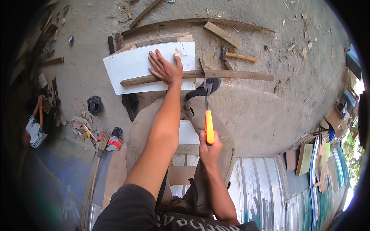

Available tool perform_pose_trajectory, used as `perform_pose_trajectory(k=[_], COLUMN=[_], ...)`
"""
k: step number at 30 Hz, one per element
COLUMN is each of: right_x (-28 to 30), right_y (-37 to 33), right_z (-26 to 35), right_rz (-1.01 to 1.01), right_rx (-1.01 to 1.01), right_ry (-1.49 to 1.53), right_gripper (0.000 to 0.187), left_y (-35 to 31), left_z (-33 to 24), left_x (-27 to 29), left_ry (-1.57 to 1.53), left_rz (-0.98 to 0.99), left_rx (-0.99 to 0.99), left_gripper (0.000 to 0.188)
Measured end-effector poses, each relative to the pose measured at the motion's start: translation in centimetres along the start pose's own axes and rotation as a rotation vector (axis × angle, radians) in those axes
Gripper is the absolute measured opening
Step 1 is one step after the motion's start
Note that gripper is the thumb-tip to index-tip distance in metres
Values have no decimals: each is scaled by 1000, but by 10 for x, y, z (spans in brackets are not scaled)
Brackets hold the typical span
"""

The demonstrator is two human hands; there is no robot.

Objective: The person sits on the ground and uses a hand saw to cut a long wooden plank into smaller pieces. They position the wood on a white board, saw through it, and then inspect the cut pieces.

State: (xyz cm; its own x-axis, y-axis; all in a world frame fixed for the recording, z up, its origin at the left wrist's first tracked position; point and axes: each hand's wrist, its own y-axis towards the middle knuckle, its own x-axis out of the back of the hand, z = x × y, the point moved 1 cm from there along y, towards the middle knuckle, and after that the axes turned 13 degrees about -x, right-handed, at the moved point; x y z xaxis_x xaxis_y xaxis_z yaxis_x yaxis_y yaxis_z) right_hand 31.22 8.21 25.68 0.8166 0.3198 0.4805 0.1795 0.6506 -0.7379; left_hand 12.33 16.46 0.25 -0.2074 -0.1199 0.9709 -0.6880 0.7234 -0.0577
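My right hand point(211, 150) is wrapped round the yellow-orange handle of a handsaw point(206, 96). Its narrow blade points away from me and crosses a long wooden strip point(239, 74) just past the edge of a white board. That strip lies crosswise over the white board point(127, 67), and its right part sticks out beyond it. My left hand point(166, 68) lies flat with fingers spread on the white board, its palm side over the strip. Under the board a wooden frame shows at the far edge. My shoe point(204, 87) is close below the strip, beside the blade.
A hammer point(241, 57) with a wooden handle lies beyond the strip, near a short plank point(222, 34). A long curved-looking batten point(200, 20) lies farther off. At left are a broom point(101, 144), cans point(115, 138), a black bag point(94, 105) and another person point(36, 129).
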Motion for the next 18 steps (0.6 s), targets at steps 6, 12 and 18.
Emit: perform_pose_trajectory(k=[6,12,18], right_x=[16,-5,37], right_y=[-19,14,-36], right_z=[49,82,107], right_rz=[-51,41,-47], right_rx=[-70,-157,-107], right_ry=[-14,-90,-160], right_gripper=[21,22,22], left_y=[0,-4,2], left_z=[-1,3,-1], left_x=[-6,-1,-2], left_ry=[12,47,53], left_rz=[34,16,30], left_rx=[-14,-6,-1], left_gripper=[85,84,84])
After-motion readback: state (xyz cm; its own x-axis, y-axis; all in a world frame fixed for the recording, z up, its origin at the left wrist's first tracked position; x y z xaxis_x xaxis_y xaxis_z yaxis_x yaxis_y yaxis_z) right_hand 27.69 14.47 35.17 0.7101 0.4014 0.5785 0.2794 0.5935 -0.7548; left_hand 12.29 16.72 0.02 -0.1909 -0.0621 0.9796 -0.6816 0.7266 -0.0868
